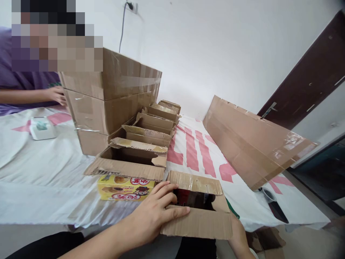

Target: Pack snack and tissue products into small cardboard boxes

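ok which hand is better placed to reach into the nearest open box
Probably the left hand: its fingers lie at the opening of the box; the right hand is outside its right end.

No text legible | yellow box (125,188): red characters, too small and blurred to read

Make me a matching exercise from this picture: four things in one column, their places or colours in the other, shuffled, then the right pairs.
Column one
1. Left hand
2. Yellow box
3. White container
4. Door

Column two
A. At the far left of the cloth
B. Dark brown, at the upper right of the picture
C. Touching the nearest open box
D. On the table, partly behind the left hand and its forearm

Right pairs
1-C
2-D
3-A
4-B
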Tool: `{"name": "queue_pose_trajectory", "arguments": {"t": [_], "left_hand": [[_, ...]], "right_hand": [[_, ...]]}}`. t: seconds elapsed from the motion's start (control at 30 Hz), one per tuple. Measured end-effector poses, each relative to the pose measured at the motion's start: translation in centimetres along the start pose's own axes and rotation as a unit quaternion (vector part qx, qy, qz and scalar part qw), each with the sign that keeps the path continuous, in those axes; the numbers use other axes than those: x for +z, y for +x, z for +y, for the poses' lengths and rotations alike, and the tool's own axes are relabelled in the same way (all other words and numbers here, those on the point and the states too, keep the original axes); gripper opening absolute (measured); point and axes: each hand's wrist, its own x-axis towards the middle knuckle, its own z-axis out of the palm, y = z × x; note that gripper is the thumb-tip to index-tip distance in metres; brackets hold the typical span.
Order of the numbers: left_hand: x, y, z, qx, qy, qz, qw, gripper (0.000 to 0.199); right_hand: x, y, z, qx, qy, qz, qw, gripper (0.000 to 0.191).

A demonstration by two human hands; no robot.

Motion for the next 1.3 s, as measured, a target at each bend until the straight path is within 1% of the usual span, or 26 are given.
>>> {"name": "queue_pose_trajectory", "arguments": {"t": [0.13, 0.3, 0.4, 0.53, 0.67, 0.77, 0.9, 0.97, 1.03, 1.07, 1.13, 1.17, 1.2, 1.23, 1.27, 1.3], "left_hand": [[-0.1, -0.1, 0.1, -0.002, 0.005, -0.001, 1.0, 0.069], [-0.4, 0.1, 0.2, 0.002, 0.003, 0.004, 1.0, 0.07], [-0.6, 0.2, 0.5, 0.001, 0.003, 0.012, 1.0, 0.065], [-0.8, 0.3, 0.7, -0.002, 0.01, 0.011, 1.0, 0.06], [-0.8, 0.2, 0.7, 0.001, 0.012, 0.01, 1.0, 0.057], [-0.7, 0.2, 0.7, -0.001, 0.011, 0.002, 1.0, 0.057], [-0.7, 0.2, 0.8, -0.005, 0.005, -0.003, 1.0, 0.057], [-0.9, 0.3, 0.8, -0.004, 0.003, -0.003, 1.0, 0.057], [-1.0, 0.3, 0.9, -0.004, 0.002, -0.005, 1.0, 0.058], [-1.1, 0.3, 0.9, -0.005, 0.001, -0.006, 1.0, 0.058], [-1.2, 0.2, 1.0, -0.007, -0.001, -0.004, 1.0, 0.058], [-1.1, 0.2, 1.0, -0.008, -0.002, -0.003, 1.0, 0.057], [-1.0, 0.2, 0.9, -0.008, -0.003, -0.003, 1.0, 0.057], [-0.9, 0.2, 0.9, -0.008, -0.003, -0.003, 1.0, 0.056], [-0.8, 0.2, 0.9, -0.008, -0.003, -0.003, 1.0, 0.056], [-0.7, 0.3, 0.9, -0.008, -0.002, -0.006, 1.0, 0.056]], "right_hand": [[-0.6, 0.6, 0.2, 0.023, -0.026, -0.059, 0.998, 0.02], [-1.2, 0.1, 0.3, 0.05, -0.064, -0.07, 0.994, 0.023], [-1.3, -0.1, 0.6, 0.044, -0.071, -0.087, 0.993, 0.023], [-1.1, -0.1, 0.7, 0.045, -0.076, -0.107, 0.99, 0.028], [-1.0, -0.3, -0.1, 0.052, -0.075, -0.083, 0.992, 0.033], [-1.0, -0.9, -0.6, 0.026, -0.059, -0.052, 0.997, 0.03], [-0.6, -1.1, -0.3, 0.004, -0.02, -0.025, 0.999, 0.024], [-0.6, -0.6, 0.1, 0.002, -0.003, -0.031, 1.0, 0.023], [-1.2, 0.1, 0.4, 0.007, 0.01, -0.04, 0.999, 0.024], [-1.8, 0.4, 0.3, 0.012, 0.012, -0.03, 0.999, 0.027], [-3.6, 1.1, -0.6, 0.012, 0.011, 0.036, 0.999, 0.036], [-4.7, 1.3, -1.5, -0.003, 0.016, 0.078, 0.997, 0.039], [-5.7, 1.5, -2.7, -0.035, 0.029, 0.114, 0.992, 0.04], [-6.6, 1.6, -4.1, -0.082, 0.05, 0.134, 0.986, 0.039], [-7.4, 1.7, -5.7, -0.139, 0.076, 0.132, 0.979, 0.037], [-7.9, 1.7, -7.5, -0.197, 0.097, 0.114, 0.969, 0.033]]}}
